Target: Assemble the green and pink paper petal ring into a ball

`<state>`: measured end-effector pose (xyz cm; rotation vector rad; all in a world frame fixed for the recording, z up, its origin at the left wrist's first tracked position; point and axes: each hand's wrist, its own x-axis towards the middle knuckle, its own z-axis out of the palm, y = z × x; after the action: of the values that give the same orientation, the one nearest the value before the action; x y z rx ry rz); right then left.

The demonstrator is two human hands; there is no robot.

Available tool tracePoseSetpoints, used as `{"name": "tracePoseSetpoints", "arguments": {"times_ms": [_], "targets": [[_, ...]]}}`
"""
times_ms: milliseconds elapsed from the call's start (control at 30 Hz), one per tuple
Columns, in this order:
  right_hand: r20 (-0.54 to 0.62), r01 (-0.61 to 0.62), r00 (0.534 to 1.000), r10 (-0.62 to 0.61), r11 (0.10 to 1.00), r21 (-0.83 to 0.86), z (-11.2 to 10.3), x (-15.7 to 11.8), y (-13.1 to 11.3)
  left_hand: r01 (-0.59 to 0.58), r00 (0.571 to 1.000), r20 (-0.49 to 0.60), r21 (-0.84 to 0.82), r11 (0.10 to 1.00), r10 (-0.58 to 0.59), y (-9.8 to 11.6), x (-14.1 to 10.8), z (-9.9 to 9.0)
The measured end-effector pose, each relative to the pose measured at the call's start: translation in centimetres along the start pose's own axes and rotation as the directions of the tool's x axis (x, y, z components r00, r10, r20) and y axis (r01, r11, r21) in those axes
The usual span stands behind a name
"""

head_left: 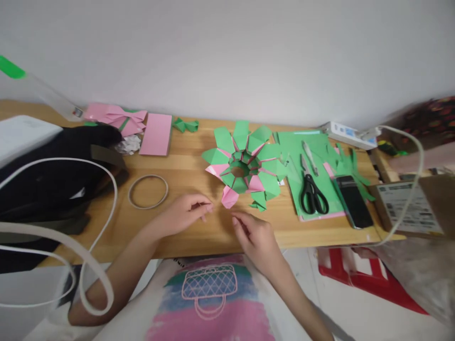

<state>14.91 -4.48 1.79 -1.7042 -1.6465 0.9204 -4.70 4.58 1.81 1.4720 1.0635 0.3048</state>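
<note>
My left hand and right hand curl narrow, contents unclear, near paper flower and surface's front edge

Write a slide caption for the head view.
Left hand and right hand near a pink and green paper flower on a wooden table, scissors nearby.
</note>
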Motion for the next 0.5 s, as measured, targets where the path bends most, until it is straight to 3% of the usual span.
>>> {"name": "tracePoseSetpoints", "arguments": {"times_ms": [100,267,333,433,500], "targets": [[0.057,-0.118,0.992,0.111,0.982,0.146,-1.3,-1.1,1.2,0.020,1.000,-0.006,-0.098,0.995,-0.021,-1.0,0.1,1.3],[-0.137,-0.229,0.947,0.292,0.908,0.350,-3.0,-1.0,2.8,0.067,0.995,-0.032,-0.504,0.861,-0.097,-1.1,0.4,2.0],[-0.155,-0.253,0.918,0.364,0.842,0.477,-3.0,-0.4,3.0,0.069,0.992,-0.047,-0.575,0.816,-0.117,-0.9,0.6,2.2],[-0.050,-0.295,0.904,0.424,0.705,0.645,-2.6,0.7,2.7,0.083,0.991,-0.029,-0.623,0.778,-0.129,-0.7,1.0,2.3],[0.096,-0.346,0.895,0.436,0.542,0.766,-2.3,1.4,2.3,0.099,0.991,-0.004,-0.652,0.752,-0.134,-0.6,1.2,2.3]]}}
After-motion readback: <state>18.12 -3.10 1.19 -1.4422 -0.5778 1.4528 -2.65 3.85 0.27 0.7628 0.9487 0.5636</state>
